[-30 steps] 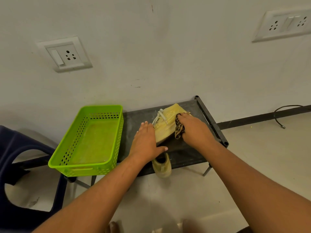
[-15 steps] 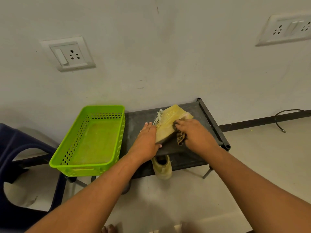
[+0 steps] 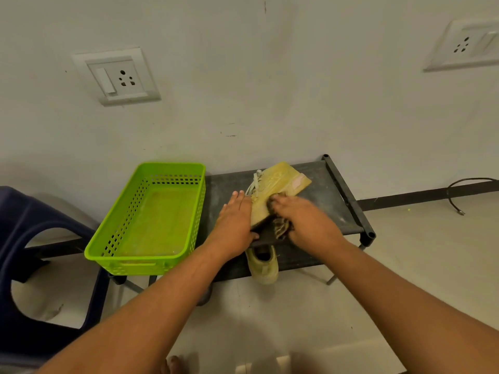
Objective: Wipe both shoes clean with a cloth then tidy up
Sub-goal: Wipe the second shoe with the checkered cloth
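Right hand (image 3: pixel 305 222), grasping the cloth (image 3: pixel 280 229), has slid back along the shoe (image 3: pixel 278 179); left hand (image 3: pixel 235 222) presses flat.

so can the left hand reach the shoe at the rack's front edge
Probably yes: the front shoe lies uncovered right by the left hand, though that hand is busy steadying the other shoe.

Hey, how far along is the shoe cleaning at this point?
Nothing looks finished. In hand: the left hand steadies the pale yellow shoe, tipped on the black rack, while the right hand presses a dark patterned cloth on its sole. Left: the second pale shoe at the rack's front edge, whose cleanliness I cannot judge, then tidying, perhaps into the green plastic basket.
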